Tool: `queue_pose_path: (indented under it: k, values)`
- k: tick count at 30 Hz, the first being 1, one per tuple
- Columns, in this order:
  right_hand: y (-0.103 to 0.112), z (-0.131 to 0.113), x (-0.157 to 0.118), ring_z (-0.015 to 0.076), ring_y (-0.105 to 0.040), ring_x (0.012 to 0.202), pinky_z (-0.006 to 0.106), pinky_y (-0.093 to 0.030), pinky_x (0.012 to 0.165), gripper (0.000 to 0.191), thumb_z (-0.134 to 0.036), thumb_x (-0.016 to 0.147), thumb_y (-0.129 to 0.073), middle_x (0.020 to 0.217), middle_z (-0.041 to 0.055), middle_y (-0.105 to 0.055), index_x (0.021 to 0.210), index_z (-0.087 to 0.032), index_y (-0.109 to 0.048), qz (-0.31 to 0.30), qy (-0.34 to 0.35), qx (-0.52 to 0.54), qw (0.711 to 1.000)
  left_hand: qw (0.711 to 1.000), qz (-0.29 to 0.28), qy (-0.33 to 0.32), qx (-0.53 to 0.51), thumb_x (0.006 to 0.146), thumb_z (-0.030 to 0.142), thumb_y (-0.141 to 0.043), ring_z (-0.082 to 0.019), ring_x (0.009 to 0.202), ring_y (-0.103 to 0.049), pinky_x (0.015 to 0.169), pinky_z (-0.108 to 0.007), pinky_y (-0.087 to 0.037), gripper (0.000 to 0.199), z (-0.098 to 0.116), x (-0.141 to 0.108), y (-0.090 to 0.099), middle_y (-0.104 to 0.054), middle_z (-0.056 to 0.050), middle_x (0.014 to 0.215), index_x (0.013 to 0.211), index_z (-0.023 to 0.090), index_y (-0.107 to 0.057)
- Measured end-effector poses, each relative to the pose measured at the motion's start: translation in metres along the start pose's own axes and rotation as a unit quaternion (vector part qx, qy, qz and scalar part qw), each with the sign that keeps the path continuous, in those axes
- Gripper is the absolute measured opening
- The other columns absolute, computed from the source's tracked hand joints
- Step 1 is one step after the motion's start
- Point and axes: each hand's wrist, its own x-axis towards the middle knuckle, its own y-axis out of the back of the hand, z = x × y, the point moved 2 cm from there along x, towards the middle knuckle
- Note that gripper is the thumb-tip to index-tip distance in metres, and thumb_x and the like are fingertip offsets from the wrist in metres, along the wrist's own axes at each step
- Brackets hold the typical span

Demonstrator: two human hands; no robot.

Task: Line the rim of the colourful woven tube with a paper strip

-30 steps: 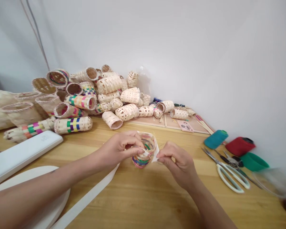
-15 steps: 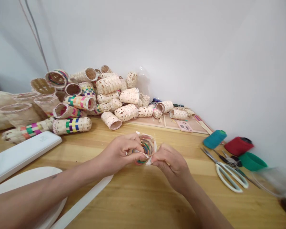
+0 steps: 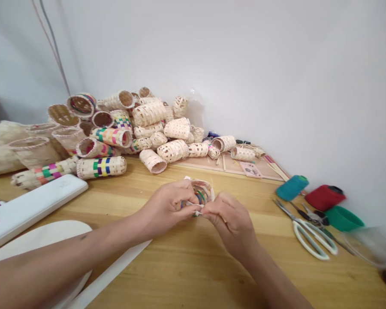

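A small woven basket with coloured strips inside is held above the table, its open mouth tilted toward me. A white strip runs along its rim. My left hand grips the basket's near left rim between thumb and fingers. On the other side, my right hand pinches the white strip at the near right rim, close to the left thumb. The fingers hide much of the basket's near side, and the exact pinch of the right fingertips is too small to make out.
Many woven baskets are piled at the back left. White-handled scissors lie right, near teal and red thread spools and a green bowl-like piece. A long white device and a white strip lie left.
Both hands remain at the basket's rim, with the fingertips slightly shifted and the basket tipped a little. The whole view has swung slightly, so the surroundings appear farther right.
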Motion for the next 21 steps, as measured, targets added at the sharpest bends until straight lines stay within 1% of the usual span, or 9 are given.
queue_pose_path:
  k: [2,5,8,11,16,19,21]
  values:
    - [-0.001,0.0,0.001,0.014,-0.052,0.066,0.024,-0.039,0.058,0.015,-0.016,0.093,-0.055,0.069,0.0004,-0.058,0.082,-0.019,-0.063,0.014,-0.004,-0.012,1.0,1.0,-0.004,-0.008,0.001,0.086,0.019,-0.061,-0.013,0.077,-0.056,0.071,-0.025,-0.041,0.015,-0.002,0.0,-0.001,-0.06,-0.001,0.076,0.073,0.016,-0.068]
    - [-0.003,0.0,0.001,0.0147,-0.054,0.067,0.025,-0.04,0.059,0.012,-0.016,0.093,-0.056,0.07,0.0003,-0.062,0.082,-0.02,-0.061,0.018,-0.006,-0.023,1.0,1.0,-0.017,-0.02,0.011,0.089,0.024,-0.058,-0.013,0.077,-0.056,0.071,-0.026,-0.04,0.017,-0.004,0.0,0.0,-0.06,-0.001,0.077,0.076,0.016,-0.068]
    - [-0.004,0.001,-0.001,0.0141,-0.055,0.065,0.025,-0.042,0.058,0.008,-0.019,0.092,-0.058,0.071,-0.0004,-0.063,0.084,-0.02,-0.06,0.024,-0.019,-0.023,0.999,0.998,-0.048,-0.037,0.008,0.091,0.025,-0.055,-0.015,0.082,-0.057,0.078,-0.028,-0.042,0.019,-0.002,0.001,0.002,-0.061,-0.002,0.082,0.079,0.017,-0.067]
    - [-0.003,0.002,-0.001,0.0137,-0.056,0.063,0.025,-0.042,0.058,0.003,-0.02,0.092,-0.058,0.071,-0.0011,-0.062,0.092,-0.021,-0.061,0.032,-0.035,-0.031,0.998,0.995,-0.078,-0.053,0.014,0.09,0.021,-0.051,-0.018,0.088,-0.057,0.085,-0.032,-0.043,0.017,0.004,0.001,0.005,-0.062,-0.004,0.087,0.085,0.016,-0.066]
    - [-0.003,0.004,0.0,0.0152,-0.057,0.065,0.027,-0.042,0.059,0.008,-0.021,0.093,-0.057,0.073,0.0006,-0.063,0.098,-0.021,-0.062,0.018,-0.035,-0.061,0.997,0.991,-0.1,-0.073,0.042,0.082,0.014,-0.053,-0.02,0.092,-0.057,0.088,-0.034,-0.045,0.018,0.011,0.001,0.009,-0.062,-0.006,0.094,0.095,0.016,-0.066]
    - [-0.001,0.005,0.0,0.0163,-0.057,0.067,0.028,-0.042,0.06,0.008,-0.023,0.093,-0.057,0.073,0.0025,-0.063,0.092,-0.02,-0.064,0.015,-0.028,-0.08,0.996,0.991,-0.098,-0.072,0.051,0.081,0.014,-0.054,-0.02,0.093,-0.057,0.089,-0.034,-0.045,0.018,0.011,0.002,0.009,-0.063,-0.006,0.096,0.095,0.016,-0.065]
    - [0.001,0.005,0.0,0.0162,-0.056,0.066,0.029,-0.041,0.061,0.012,-0.023,0.093,-0.057,0.071,0.0028,-0.062,0.084,-0.02,-0.065,0.014,-0.028,-0.083,0.996,0.992,-0.091,-0.067,0.053,0.082,0.014,-0.053,-0.019,0.092,-0.057,0.089,-0.034,-0.046,0.017,0.013,0.002,0.009,-0.064,-0.006,0.095,0.094,0.016,-0.065]
